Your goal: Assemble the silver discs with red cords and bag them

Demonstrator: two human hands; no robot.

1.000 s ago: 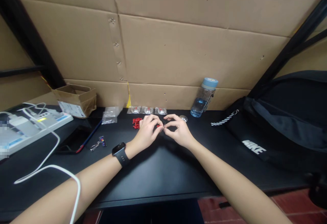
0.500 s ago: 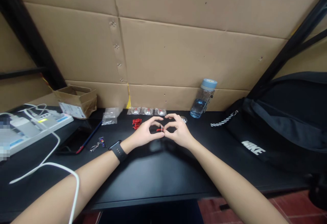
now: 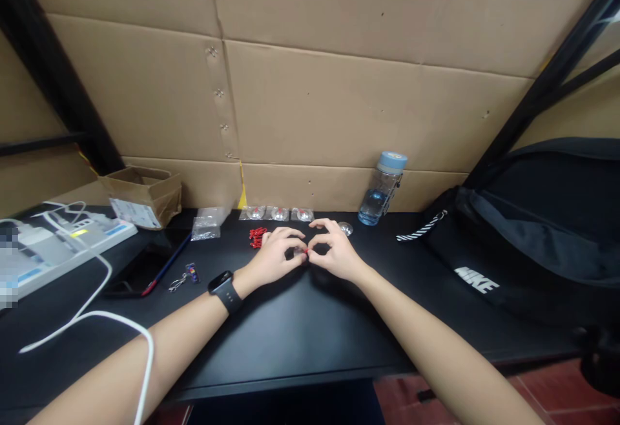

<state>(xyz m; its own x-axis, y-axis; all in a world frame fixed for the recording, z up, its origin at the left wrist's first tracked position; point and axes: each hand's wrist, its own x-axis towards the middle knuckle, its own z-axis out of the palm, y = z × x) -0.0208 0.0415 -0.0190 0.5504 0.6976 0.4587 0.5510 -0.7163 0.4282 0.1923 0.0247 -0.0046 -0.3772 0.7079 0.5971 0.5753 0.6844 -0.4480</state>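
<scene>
My left hand (image 3: 279, 255), with a dark watch on its wrist, is closed in a pinch at the middle of the table. My right hand (image 3: 336, 250) meets it fingertip to fingertip, thumb and index finger also pinched. Between the fingertips shows a small red piece (image 3: 306, 252), mostly covered, so its exact kind is unclear. Just beyond my left hand lies a small heap of red pieces (image 3: 256, 236), partly hidden by that hand. A clear round disc (image 3: 345, 228) rests behind my right hand.
Three bagged discs with red centres (image 3: 278, 213) line the back, near clear plastic bags (image 3: 206, 225). A water bottle (image 3: 380, 192) and black backpack (image 3: 523, 238) stand right. Left are an open cardboard box (image 3: 145, 196), tablet (image 3: 150, 263), keychain (image 3: 186, 275), power strip (image 3: 87, 244) and white cable (image 3: 113, 316).
My left fingers have closed in and turned downward around the small red piece, which is now more covered. My right hand has barely moved. The view has shifted slightly.
</scene>
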